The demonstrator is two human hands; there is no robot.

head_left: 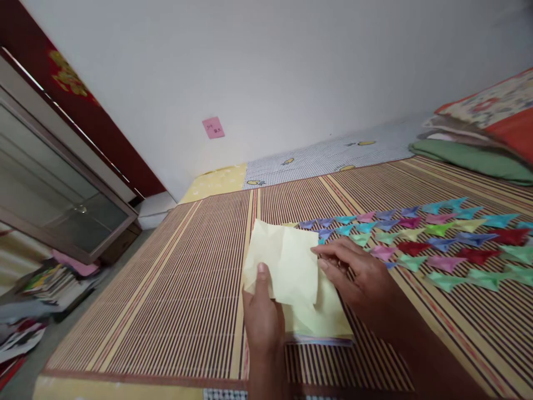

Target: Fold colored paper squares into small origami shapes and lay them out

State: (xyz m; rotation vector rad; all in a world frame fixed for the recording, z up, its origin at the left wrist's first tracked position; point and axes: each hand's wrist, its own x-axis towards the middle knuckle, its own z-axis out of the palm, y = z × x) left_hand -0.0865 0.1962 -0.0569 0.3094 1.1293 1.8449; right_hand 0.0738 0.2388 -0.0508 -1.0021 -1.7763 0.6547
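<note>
Between my hands is a creased sheet of pale yellow paper (pixel 296 261), partly folded and held above a stack of coloured paper (pixel 328 316). My left hand (pixel 262 316) grips its left side, with the thumb on top and the other fingers hidden beneath. At the sheet's right edge, my right hand (pixel 358 272) pinches the paper between thumb and forefinger. The stack has a pale yellow top sheet, and bluish edges show below it. Rows of small folded paper pieces (pixel 410 222) in blue, green, pink, red and yellow lie to the right.
A striped bamboo mat (pixel 175 289) covers the bed. Folded bedding (pixel 478 150) is piled at the back right, against the white wall (pixel 291 72). A pink note (pixel 213 127) is stuck on the wall. At left are a glass-fronted cabinet (pixel 54 172) and a pile of books (pixel 52 283).
</note>
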